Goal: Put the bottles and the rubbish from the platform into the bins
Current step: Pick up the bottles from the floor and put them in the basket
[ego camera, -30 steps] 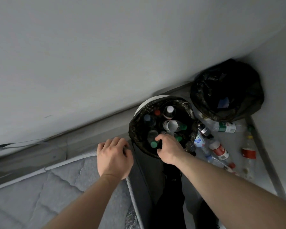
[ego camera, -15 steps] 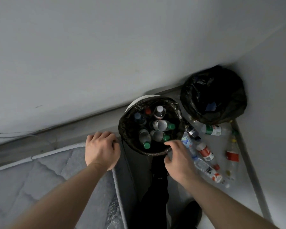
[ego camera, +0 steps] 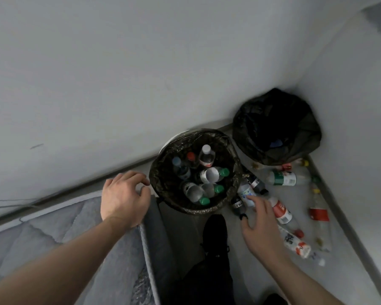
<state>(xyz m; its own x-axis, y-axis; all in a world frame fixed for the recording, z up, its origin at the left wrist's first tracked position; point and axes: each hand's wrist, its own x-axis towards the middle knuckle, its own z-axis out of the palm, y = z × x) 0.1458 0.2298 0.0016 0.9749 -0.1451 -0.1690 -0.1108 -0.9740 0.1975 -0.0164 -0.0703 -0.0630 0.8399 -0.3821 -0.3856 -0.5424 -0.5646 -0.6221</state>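
A round bin (ego camera: 163, 172) lined with a black bag stands by the wall and holds several plastic bottles with green, red and white caps. A second bin (ego camera: 251, 128), also bagged in black, sits in the corner behind it. Several bottles (ego camera: 282, 178) lie scattered on the grey platform (ego camera: 350, 260) to the right. My right hand (ego camera: 259, 225) hovers with spread fingers over the bottles beside the first bin, fingertips near a clear bottle with a pale label (ego camera: 245, 193); it holds nothing. My left hand (ego camera: 123, 197) rests on the mattress corner, fingers loosely bent.
A grey quilted mattress (ego camera: 53, 238) fills the lower left. Grey walls meet in the corner behind the bins. A dark shoe and trouser leg (ego camera: 213, 238) stand between the mattress and the bottles. A raised ledge (ego camera: 339, 205) borders the platform on the right.
My right hand left the mouth of the first bin and moved right and down to the bottles on the platform. The left hand stayed on the mattress corner.
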